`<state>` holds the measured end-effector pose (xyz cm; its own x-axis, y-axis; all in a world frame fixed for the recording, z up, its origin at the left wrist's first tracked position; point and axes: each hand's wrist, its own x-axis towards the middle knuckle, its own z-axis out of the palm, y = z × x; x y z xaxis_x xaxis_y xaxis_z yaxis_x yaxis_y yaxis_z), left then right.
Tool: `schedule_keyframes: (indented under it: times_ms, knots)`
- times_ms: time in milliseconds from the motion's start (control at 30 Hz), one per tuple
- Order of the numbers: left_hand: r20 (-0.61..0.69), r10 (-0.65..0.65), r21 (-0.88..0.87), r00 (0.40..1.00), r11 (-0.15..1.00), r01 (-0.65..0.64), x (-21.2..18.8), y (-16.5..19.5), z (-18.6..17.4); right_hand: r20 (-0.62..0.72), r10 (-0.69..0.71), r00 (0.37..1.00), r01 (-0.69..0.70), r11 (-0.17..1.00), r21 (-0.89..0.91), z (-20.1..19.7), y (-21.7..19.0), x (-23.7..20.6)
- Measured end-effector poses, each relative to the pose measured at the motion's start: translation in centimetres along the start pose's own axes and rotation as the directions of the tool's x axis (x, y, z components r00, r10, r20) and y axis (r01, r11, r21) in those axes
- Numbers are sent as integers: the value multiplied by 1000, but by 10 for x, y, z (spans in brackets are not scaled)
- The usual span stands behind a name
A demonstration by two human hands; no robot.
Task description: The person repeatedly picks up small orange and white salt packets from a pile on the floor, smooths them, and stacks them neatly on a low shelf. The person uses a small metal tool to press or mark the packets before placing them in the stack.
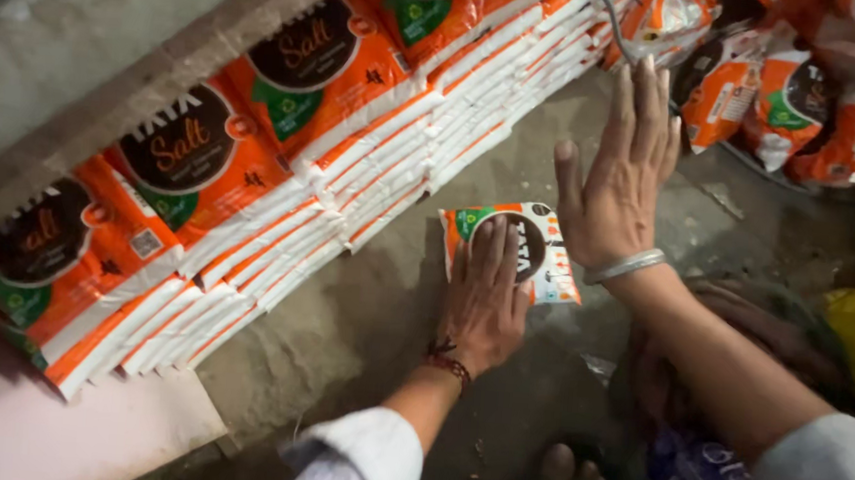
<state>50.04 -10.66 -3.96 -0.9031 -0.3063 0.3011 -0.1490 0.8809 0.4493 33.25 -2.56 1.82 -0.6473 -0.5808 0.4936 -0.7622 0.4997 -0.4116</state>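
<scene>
Left hand (485, 294): flat, palm down on a lone packet (513, 248), fingers spread, not gripping.
Right hand (614, 178): open, raised just right of the packet, holding nothing.
Packet: centre of frame on the grey floor (371, 326), apart from the stack (282, 170).
Stack: orange-white packets in rows, upper left.
Pile (799, 86): loose packets, upper right.
Tip: press evenly and keep the packet flat and square to the rows.

Head camera looks steeply down, close above floor (360, 346).

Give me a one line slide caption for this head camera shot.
Left hand presses a lone orange-and-white packet flat on the concrete floor, right hand raised open, beside stacked rows of matching packets.
</scene>
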Motion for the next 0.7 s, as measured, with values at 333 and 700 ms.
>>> schedule_keyframes:
  times_ms: [333,700]
  knots:
    - [-253,16,-180,967,982,-63,60,-22,-25,539,309,784,-499,830,250,72,13,-10]
    - [-344,-191,-253,919,962,106,57,-40,-12,576,-38,817,-50,989,137,51,-2,-41]
